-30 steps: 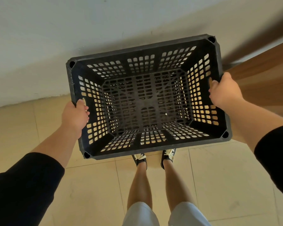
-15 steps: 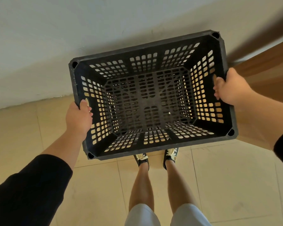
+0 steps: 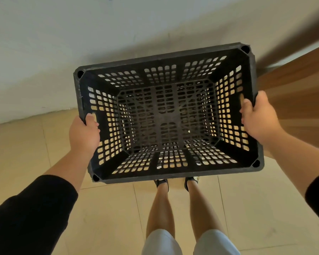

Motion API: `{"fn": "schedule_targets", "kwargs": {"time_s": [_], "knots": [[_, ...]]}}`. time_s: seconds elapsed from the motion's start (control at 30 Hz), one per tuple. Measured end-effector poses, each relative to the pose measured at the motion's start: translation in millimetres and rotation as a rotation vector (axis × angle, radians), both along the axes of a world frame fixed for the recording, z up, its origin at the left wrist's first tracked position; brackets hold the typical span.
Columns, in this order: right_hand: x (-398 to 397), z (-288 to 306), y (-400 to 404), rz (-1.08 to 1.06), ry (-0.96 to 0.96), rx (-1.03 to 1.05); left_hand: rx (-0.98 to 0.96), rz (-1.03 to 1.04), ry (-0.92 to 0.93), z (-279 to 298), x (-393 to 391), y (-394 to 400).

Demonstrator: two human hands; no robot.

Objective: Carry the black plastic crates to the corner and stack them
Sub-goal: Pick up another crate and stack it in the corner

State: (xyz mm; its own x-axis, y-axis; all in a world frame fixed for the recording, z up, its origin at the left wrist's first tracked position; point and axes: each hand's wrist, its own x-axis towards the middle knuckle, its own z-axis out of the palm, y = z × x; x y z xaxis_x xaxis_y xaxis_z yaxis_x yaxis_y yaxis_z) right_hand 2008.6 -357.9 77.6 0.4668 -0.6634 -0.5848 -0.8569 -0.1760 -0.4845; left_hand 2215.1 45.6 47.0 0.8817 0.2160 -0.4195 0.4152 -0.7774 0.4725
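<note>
An empty black plastic crate (image 3: pixel 166 59) with perforated walls and floor is held in the air in front of me, seen from above. My left hand (image 3: pixel 84 134) grips the handle slot in its left short wall. My right hand (image 3: pixel 259 117) grips the handle slot in its right short wall. The crate hangs above the tiled floor, close to the wall, and hides the floor beneath it. No other crate is visible.
A pale wall (image 3: pixel 81 43) runs across the top, meeting the beige tiled floor (image 3: pixel 26 153). A brown wooden surface (image 3: pixel 298 92), door-like, stands at the right. My own legs (image 3: pixel 179 208) and shoes show below the crate.
The crate has dropped lower in view and shifted slightly right, staying level. Both hands keep the same grip on its short walls.
</note>
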Motion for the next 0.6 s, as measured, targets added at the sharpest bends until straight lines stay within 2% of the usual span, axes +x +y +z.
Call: {"fn": "schedule_targets", "kwargs": {"time_s": [0.4, 0.6], "knots": [[2, -3, 1, 0.07, 0.024, -0.095, 0.081, 0.003, -0.001, 4, -12, -1], [4, -5, 3, 0.085, 0.039, -0.121, 0.155, -0.05, 0.115, 10, 1, -4]]}}
